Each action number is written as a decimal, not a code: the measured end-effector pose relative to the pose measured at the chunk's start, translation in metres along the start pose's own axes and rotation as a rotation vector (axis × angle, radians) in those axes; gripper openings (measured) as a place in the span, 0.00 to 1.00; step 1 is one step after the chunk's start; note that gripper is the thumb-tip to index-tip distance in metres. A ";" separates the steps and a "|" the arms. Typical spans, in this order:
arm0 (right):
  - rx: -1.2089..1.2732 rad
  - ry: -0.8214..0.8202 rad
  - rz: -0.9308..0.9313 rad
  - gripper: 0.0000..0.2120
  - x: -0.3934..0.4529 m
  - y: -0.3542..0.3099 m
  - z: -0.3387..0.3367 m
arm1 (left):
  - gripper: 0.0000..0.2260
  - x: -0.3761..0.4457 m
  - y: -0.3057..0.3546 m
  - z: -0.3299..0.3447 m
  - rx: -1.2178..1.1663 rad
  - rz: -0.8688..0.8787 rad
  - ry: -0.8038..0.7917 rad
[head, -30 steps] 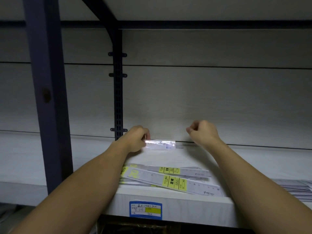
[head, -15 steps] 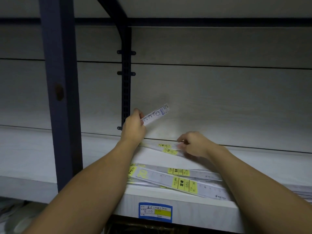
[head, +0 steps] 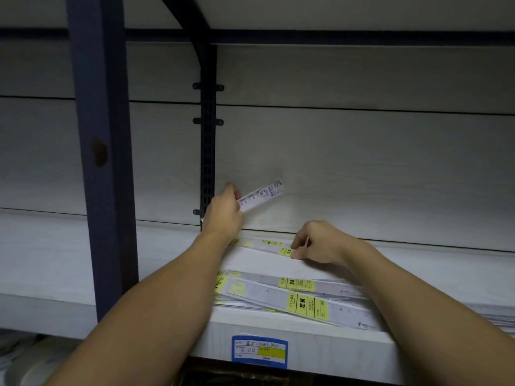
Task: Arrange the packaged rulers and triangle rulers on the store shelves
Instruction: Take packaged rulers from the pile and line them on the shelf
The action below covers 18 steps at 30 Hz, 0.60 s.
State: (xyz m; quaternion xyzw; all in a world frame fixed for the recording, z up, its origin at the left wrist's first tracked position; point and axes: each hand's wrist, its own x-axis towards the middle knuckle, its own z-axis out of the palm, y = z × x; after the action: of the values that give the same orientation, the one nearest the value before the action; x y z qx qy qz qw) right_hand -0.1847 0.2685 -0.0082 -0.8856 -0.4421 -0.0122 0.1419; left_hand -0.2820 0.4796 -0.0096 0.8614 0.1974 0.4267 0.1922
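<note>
My left hand (head: 224, 211) grips a short packaged ruler (head: 260, 195) by its near end and holds it tilted up to the right, in front of the shelf's back panel. My right hand (head: 317, 242) pinches a long packaged ruler with yellow labels (head: 267, 245) that lies flat at the back of the white shelf (head: 69, 263). Nearer the front edge, a loose pile of long yellow-labelled rulers (head: 292, 298) lies on the shelf between my forearms.
A dark blue upright post (head: 97, 151) stands at the front left. A slotted bracket rail (head: 208, 151) runs up the back panel behind my left hand. A blue price tag (head: 259, 352) is stuck on the shelf's front edge. More packaged items (head: 490, 312) lie at the right.
My left hand lifted the short ruler from flat at the back of the shelf to a raised tilt. My right hand dropped from beside it onto a long ruler and pinched it.
</note>
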 end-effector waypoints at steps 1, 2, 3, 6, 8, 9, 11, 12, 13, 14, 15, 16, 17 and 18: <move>0.003 0.004 -0.002 0.11 -0.001 0.000 -0.001 | 0.08 0.000 0.000 0.000 0.001 0.000 -0.003; 0.009 0.002 0.002 0.09 -0.001 -0.001 -0.001 | 0.08 0.000 0.000 -0.001 0.001 0.001 -0.003; 0.011 -0.003 0.014 0.08 0.000 -0.001 -0.001 | 0.08 -0.001 0.001 -0.001 0.000 0.001 -0.004; 0.037 -0.042 0.062 0.07 0.000 -0.001 -0.002 | 0.09 -0.001 0.002 -0.001 -0.008 0.001 0.000; 0.064 -0.035 0.070 0.08 0.000 0.002 -0.004 | 0.09 -0.002 0.002 -0.002 -0.015 0.003 0.007; 0.075 -0.001 0.065 0.09 0.000 0.003 -0.004 | 0.08 -0.003 0.002 -0.002 -0.022 0.003 0.015; 0.086 0.095 0.049 0.10 -0.001 0.005 -0.006 | 0.09 -0.001 0.002 -0.001 -0.063 -0.015 0.044; 0.093 0.141 0.043 0.11 -0.002 0.006 -0.007 | 0.09 0.001 0.003 0.000 -0.102 -0.035 0.065; 0.100 0.184 0.040 0.12 -0.002 0.007 -0.008 | 0.11 0.003 0.004 0.000 -0.143 -0.056 0.089; 0.102 0.224 0.042 0.12 -0.002 0.008 -0.010 | 0.12 0.006 0.006 -0.001 -0.172 -0.076 0.107; 0.097 0.262 0.049 0.13 -0.002 0.008 -0.012 | 0.14 0.008 0.009 -0.002 -0.185 -0.092 0.114; 0.091 0.297 0.060 0.13 -0.002 0.008 -0.014 | 0.14 0.011 0.012 -0.004 -0.188 -0.103 0.113; 0.092 0.322 0.072 0.13 -0.002 0.008 -0.016 | 0.14 0.014 0.016 -0.006 -0.190 -0.108 0.110; 0.093 0.335 0.080 0.12 -0.002 0.008 -0.019 | 0.14 0.016 0.020 -0.007 -0.191 -0.110 0.109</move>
State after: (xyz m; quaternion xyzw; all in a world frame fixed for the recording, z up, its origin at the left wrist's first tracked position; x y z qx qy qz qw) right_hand -0.1782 0.2573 0.0082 -0.8805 -0.3768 -0.1335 0.2547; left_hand -0.2757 0.4716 0.0150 0.8026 0.2132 0.4785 0.2854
